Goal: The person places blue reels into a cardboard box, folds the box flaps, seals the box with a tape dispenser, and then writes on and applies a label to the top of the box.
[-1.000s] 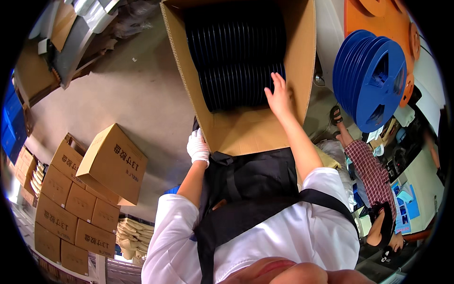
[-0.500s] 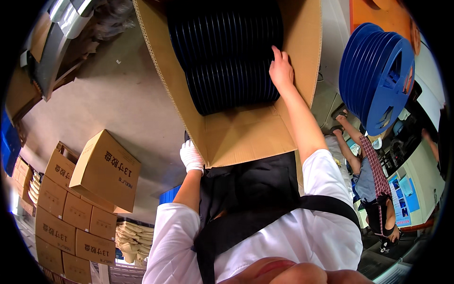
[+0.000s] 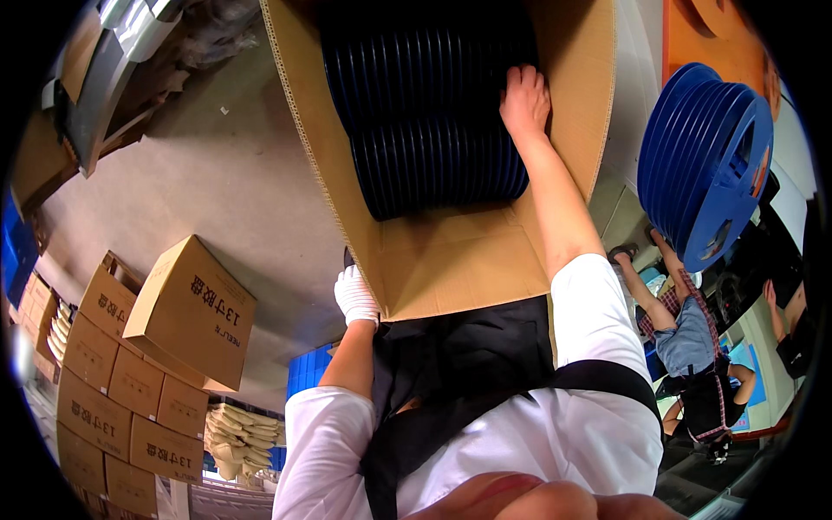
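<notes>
A tall open cardboard box (image 3: pixel 451 276) stands before me, its mouth facing me. Inside it, dark blue plastic reels (image 3: pixel 440 166) sit packed on edge in two visible rows, one beyond the other. My right hand (image 3: pixel 525 102), bare, reaches into the box and rests on the right end of the reels, fingers slightly bent and a little apart. In a white knitted glove, my left hand (image 3: pixel 355 295) is closed against the box's near left corner from outside; its fingertips are partly hidden.
On the left, printed cartons (image 3: pixel 186 316) are stacked near filled sacks (image 3: pixel 238 438). Several blue reels (image 3: pixel 706 165) stand together at the right by an orange surface (image 3: pixel 693 35). Beyond them a co-worker (image 3: pixel 693 347) stands, and another person's hand (image 3: pixel 770 295) shows at the far right.
My right hand has moved slightly farther into the box, its fingers more bent. The box and reels sit a little farther right in view. My left hand stays at the corner.
</notes>
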A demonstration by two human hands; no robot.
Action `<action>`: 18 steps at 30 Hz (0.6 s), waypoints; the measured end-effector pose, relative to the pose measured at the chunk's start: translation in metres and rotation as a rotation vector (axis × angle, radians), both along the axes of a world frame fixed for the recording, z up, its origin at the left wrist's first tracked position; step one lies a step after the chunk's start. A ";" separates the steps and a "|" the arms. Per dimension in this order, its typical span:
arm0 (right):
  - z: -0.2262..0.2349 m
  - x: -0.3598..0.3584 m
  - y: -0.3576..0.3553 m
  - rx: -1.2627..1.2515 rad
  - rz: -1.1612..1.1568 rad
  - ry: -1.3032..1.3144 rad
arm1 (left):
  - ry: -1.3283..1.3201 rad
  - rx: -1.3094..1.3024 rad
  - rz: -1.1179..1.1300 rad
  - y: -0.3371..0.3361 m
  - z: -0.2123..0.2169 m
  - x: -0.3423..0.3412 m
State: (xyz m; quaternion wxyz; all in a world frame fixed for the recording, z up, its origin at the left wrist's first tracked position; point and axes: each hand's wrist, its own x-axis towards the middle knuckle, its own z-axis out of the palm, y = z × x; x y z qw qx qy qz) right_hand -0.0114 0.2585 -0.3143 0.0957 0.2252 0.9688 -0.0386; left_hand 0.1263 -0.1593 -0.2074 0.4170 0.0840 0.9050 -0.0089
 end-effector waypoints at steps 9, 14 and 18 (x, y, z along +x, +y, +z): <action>-0.006 -0.001 0.002 0.012 0.145 0.174 | 0.035 -0.002 -0.011 -0.001 -0.003 0.004; 0.002 -0.010 -0.005 -0.021 0.147 0.096 | -0.001 0.014 0.036 0.003 0.002 -0.001; -0.010 -0.011 -0.004 -0.031 0.258 0.238 | 0.009 0.046 0.048 0.004 0.001 0.000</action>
